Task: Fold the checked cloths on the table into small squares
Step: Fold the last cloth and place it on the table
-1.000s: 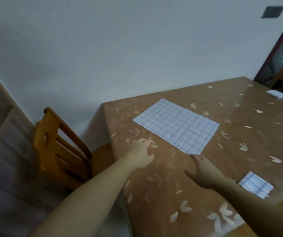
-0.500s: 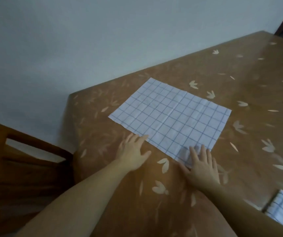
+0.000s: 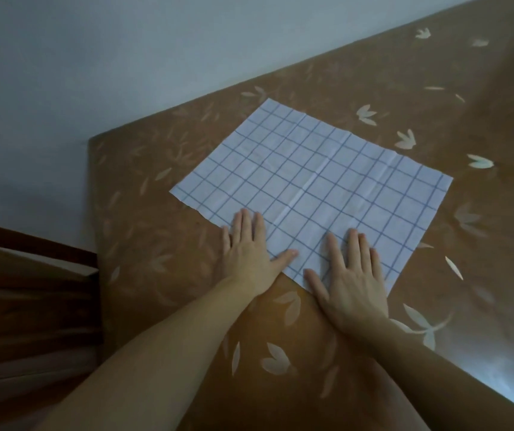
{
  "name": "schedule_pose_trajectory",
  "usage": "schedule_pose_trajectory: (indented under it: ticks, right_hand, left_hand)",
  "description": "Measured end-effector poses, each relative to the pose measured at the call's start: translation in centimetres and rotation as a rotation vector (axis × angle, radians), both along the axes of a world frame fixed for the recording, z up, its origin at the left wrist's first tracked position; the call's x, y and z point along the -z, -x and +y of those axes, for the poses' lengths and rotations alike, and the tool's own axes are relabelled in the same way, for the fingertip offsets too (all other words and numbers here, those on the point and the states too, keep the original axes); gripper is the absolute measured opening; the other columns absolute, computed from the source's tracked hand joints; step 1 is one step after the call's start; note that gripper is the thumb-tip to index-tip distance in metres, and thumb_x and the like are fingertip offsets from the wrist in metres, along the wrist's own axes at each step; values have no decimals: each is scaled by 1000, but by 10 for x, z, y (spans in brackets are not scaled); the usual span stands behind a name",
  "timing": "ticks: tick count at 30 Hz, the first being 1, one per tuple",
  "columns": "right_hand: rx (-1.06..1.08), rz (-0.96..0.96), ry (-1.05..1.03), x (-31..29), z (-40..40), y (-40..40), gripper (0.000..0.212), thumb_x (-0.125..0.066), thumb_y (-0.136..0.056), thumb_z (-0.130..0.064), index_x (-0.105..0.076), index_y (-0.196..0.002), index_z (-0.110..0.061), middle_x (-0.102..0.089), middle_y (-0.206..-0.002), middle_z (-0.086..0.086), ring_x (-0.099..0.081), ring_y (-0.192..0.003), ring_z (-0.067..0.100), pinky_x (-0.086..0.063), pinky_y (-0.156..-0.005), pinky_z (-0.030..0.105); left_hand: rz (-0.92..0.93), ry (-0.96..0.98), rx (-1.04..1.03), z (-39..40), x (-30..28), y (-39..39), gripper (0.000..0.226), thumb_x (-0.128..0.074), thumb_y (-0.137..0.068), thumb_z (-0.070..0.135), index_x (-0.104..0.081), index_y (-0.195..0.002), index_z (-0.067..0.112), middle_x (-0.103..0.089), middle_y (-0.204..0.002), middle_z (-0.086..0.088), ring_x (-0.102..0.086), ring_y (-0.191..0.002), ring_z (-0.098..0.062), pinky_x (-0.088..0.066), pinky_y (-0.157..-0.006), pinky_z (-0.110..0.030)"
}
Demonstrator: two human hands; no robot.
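A white cloth with a blue check (image 3: 311,178) lies spread flat on the brown leaf-patterned table (image 3: 405,88), with crease lines running across it. My left hand (image 3: 246,256) lies flat with straight fingers on the cloth's near edge, towards its left part. My right hand (image 3: 349,278) lies flat with spread fingers on the near edge, close to the cloth's near right corner. Neither hand grips the fabric.
A wooden chair (image 3: 25,306) stands at the table's left side. A pale wall (image 3: 125,57) runs behind the table's far edge. The table's left corner is close to the cloth.
The view has dropped and closed in on the cloth. Both hands have slid forward from the bare table onto the cloth's near edge. The small folded cloth at the right has left the view.
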State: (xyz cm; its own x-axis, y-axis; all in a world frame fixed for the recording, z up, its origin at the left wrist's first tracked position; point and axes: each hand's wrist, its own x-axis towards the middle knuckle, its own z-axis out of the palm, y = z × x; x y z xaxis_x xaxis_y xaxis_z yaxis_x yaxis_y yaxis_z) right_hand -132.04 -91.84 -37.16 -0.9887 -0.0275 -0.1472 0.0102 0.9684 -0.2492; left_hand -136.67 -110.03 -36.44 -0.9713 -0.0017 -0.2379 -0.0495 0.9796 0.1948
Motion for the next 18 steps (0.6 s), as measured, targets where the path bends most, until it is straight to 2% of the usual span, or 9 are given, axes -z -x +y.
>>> schedule_pose_trajectory:
  ticks: [4,7,10,12,14,16,18]
  right_hand:
    - [-4,2,6,0,-8,8,87,-7,-88,-73,-1,-158,-21,5,-166,13,11,-153,26,5,-124,42]
    - [-6,-2,9,-1,-12,13,90,-4,-86,-72,-2,-158,-18,3,-166,13,11,-153,26,6,-124,42]
    - [-3,-3,5,-3,-14,13,91,-8,-86,-72,-7,-158,-15,-1,-166,12,6,-153,26,4,-123,42]
    - [1,5,-2,-5,-13,15,92,-13,-85,-72,-12,-157,-15,-9,-166,11,-2,-154,27,0,-123,43]
    - [-8,26,-7,-9,-12,20,92,-18,-84,-72,-18,-156,-14,-20,-164,10,-14,-152,27,-11,-123,43]
    - [-37,28,-17,-11,-10,26,95,-18,-82,-75,-20,-155,-14,-24,-163,8,-20,-150,26,-18,-122,43]
    - [-64,-25,-29,-14,-6,30,103,-15,-78,-83,-16,-156,-15,-16,-165,8,-13,-152,26,-14,-123,44]
  left_hand:
    - [84,-53,50,2,0,-1,93,-29,-88,75,-6,-156,16,-1,-165,-1,7,-151,-13,3,-123,-41]
    - [148,-163,40,4,4,1,82,-40,-91,66,-24,-154,17,-16,-163,2,-6,-151,-10,-1,-123,-37]
    - [265,-329,-31,7,4,3,61,-61,-90,49,-52,-139,15,-43,-152,1,-28,-146,-11,-15,-120,-33]
    - [319,-409,-82,8,4,7,47,-69,-88,37,-64,-127,11,-56,-141,-1,-43,-138,-15,-28,-114,-30]
    - [340,-475,-124,9,5,13,36,-72,-86,29,-69,-116,9,-65,-127,-3,-53,-125,-19,-39,-109,-34]
    - [351,-480,-146,10,4,18,30,-72,-86,28,-70,-111,11,-66,-116,-1,-55,-115,-20,-45,-101,-39]
    - [313,-337,-102,4,0,18,42,-68,-85,46,-63,-121,24,-58,-125,7,-47,-122,-17,-38,-105,-36]
